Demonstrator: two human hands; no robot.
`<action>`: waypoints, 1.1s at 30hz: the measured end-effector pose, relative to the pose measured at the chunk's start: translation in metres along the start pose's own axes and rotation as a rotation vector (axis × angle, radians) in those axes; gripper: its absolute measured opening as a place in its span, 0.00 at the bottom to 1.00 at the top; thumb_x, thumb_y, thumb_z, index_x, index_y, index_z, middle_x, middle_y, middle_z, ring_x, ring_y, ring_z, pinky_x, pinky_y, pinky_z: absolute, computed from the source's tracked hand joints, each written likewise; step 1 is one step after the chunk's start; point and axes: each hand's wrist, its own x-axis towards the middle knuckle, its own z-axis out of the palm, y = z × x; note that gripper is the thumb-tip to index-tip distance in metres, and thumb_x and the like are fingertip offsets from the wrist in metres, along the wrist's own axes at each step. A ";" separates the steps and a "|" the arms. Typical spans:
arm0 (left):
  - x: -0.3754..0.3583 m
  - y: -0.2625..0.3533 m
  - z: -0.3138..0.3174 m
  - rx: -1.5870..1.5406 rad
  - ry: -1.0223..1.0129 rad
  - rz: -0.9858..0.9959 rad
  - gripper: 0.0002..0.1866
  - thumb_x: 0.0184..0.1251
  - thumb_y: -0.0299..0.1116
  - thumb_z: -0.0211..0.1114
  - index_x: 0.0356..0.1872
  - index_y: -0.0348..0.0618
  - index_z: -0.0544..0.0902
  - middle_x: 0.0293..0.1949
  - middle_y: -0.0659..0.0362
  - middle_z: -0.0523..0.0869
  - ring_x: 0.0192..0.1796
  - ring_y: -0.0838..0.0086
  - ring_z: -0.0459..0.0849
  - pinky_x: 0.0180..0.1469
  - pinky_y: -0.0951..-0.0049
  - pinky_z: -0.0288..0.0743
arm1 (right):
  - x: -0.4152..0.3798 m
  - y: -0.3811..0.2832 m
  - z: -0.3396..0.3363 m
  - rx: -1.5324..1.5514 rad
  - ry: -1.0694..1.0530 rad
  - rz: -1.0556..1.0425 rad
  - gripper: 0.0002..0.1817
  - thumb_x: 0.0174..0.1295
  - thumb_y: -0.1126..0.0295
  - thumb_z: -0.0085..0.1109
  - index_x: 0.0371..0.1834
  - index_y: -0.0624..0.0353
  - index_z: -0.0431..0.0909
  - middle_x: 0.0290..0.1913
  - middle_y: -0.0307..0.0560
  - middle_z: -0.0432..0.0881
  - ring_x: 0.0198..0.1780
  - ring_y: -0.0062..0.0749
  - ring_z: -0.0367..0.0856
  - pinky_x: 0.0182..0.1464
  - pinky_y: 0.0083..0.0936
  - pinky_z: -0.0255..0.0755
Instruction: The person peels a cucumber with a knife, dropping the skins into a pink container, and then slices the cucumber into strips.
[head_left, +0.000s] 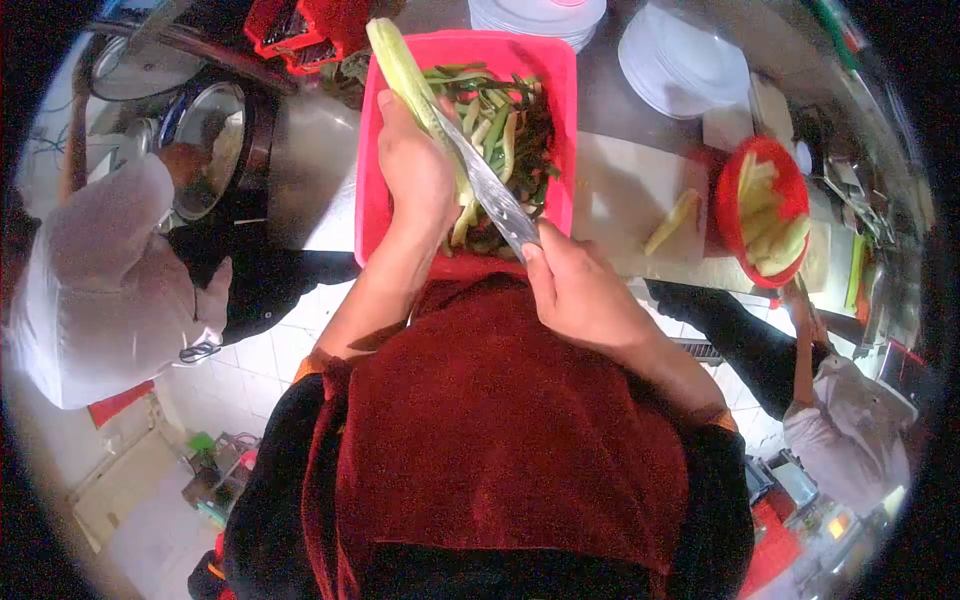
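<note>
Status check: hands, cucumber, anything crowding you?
Left hand grips long pale-green cucumber. Right hand holds steel knife against it. Both over pink plastic tub of peelings. Nothing in the way.

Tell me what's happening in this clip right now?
A person in a dark red apron is peeling a long pale green cucumber over a pink tray. The left hand grips the cucumber, which angles up and away, while the right hand holds a knife with its blade laid along it. Green peelings and pale strips lie in the tray. To the right, a red bowl holds peeled pieces. Two other people in white sleeves work at either side.
</note>
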 end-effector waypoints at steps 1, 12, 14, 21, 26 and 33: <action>-0.002 -0.002 0.001 -0.063 0.003 -0.026 0.25 0.81 0.51 0.36 0.32 0.46 0.73 0.23 0.61 0.74 0.23 0.73 0.71 0.27 0.73 0.68 | 0.001 0.002 0.003 0.014 0.002 -0.008 0.09 0.69 0.68 0.49 0.43 0.64 0.69 0.27 0.69 0.78 0.32 0.70 0.78 0.36 0.59 0.70; 0.007 -0.021 -0.019 -0.374 -0.031 -0.142 0.28 0.76 0.60 0.39 0.31 0.47 0.73 0.23 0.60 0.73 0.24 0.70 0.71 0.27 0.70 0.66 | 0.010 0.018 -0.002 0.159 -0.071 -0.080 0.08 0.70 0.68 0.49 0.41 0.63 0.69 0.29 0.67 0.78 0.35 0.67 0.79 0.36 0.55 0.69; 0.000 -0.015 -0.015 -0.260 0.097 -0.042 0.28 0.78 0.59 0.37 0.32 0.47 0.73 0.24 0.61 0.73 0.26 0.70 0.73 0.28 0.69 0.69 | 0.007 0.015 -0.004 0.155 -0.073 -0.087 0.08 0.71 0.68 0.49 0.40 0.64 0.69 0.28 0.67 0.76 0.35 0.67 0.78 0.34 0.52 0.69; 0.000 -0.024 -0.034 -0.268 0.175 0.059 0.26 0.81 0.56 0.35 0.39 0.44 0.71 0.32 0.57 0.75 0.32 0.68 0.76 0.38 0.67 0.73 | 0.015 0.029 -0.018 0.594 0.036 0.312 0.13 0.73 0.60 0.53 0.44 0.60 0.73 0.24 0.37 0.76 0.22 0.16 0.71 0.22 0.21 0.64; -0.024 -0.048 -0.016 -0.291 -0.095 0.111 0.28 0.81 0.55 0.31 0.48 0.41 0.71 0.44 0.53 0.78 0.51 0.65 0.76 0.58 0.64 0.68 | 0.060 0.053 0.027 1.395 -0.015 0.333 0.14 0.71 0.61 0.57 0.53 0.54 0.71 0.37 0.38 0.81 0.19 0.13 0.64 0.20 0.14 0.63; -0.027 -0.044 -0.061 -0.316 -0.759 -0.156 0.55 0.56 0.73 0.56 0.75 0.42 0.53 0.73 0.50 0.62 0.73 0.55 0.63 0.70 0.53 0.60 | 0.082 0.063 0.004 1.499 -0.037 0.277 0.13 0.67 0.65 0.61 0.50 0.52 0.71 0.35 0.34 0.76 0.20 0.12 0.64 0.18 0.13 0.59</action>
